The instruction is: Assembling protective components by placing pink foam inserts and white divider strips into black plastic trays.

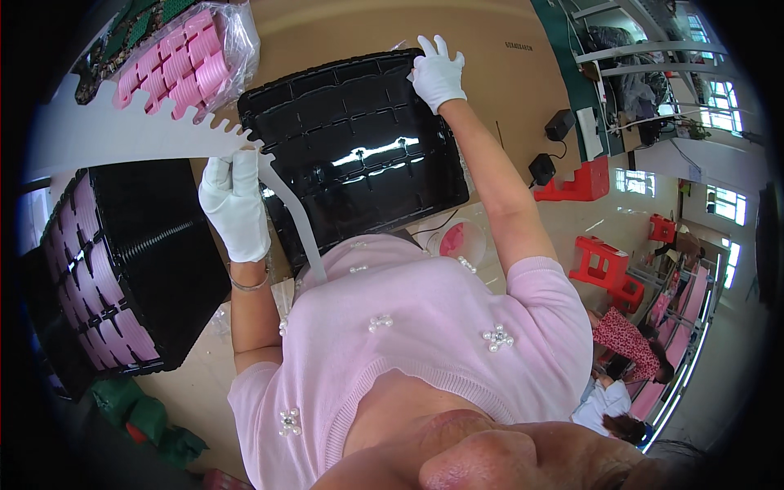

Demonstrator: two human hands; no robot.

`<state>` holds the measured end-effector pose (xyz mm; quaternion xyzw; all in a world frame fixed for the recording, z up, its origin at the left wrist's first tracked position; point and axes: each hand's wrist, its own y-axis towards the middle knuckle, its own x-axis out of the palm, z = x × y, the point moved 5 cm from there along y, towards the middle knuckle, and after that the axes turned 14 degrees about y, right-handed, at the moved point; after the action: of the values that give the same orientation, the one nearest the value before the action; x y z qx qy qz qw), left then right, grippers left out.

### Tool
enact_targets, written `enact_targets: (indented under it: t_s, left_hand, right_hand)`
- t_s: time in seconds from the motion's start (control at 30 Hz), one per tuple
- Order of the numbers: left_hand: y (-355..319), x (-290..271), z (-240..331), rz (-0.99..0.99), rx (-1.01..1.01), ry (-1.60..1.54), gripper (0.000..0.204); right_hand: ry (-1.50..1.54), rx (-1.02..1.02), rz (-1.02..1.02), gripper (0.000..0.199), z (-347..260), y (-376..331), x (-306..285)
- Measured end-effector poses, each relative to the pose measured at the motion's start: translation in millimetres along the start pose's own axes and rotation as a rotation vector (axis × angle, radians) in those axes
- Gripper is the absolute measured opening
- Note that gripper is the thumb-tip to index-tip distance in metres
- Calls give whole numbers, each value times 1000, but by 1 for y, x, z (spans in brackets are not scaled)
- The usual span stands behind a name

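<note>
Cardboard-topped table (506,90) carries black tray (351,147); red stools (608,269) stand on floor.

clear plastic bag (214,49) of pink parts, upper left.

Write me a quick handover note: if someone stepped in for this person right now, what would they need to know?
Left hand: gloved, gripping a white strip with a toothed edge, at the black tray's left edge.
Right hand: gloved, resting on the tray's far right corner.
Tray: on the brown table, looks empty.
Nearby: bag of pink parts far left; stack of black trays holding pink parts at the left.
Done: stacked trays look filled.
Left: this tray has nothing in it yet.
</note>
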<state>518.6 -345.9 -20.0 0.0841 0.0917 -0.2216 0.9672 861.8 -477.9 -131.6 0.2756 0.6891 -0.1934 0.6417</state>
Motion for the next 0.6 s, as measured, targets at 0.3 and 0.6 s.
enact_targets:
  t_s: [0.3, 0.6]
  left_hand:
    - [-5, 0, 11, -64, 33, 58, 13]
    - [-5, 1, 19, -24, 10, 5, 10]
  right_hand:
    - [4, 0, -34, 13, 6, 3, 8]
    - [39, -119, 30, 11, 5, 0, 1]
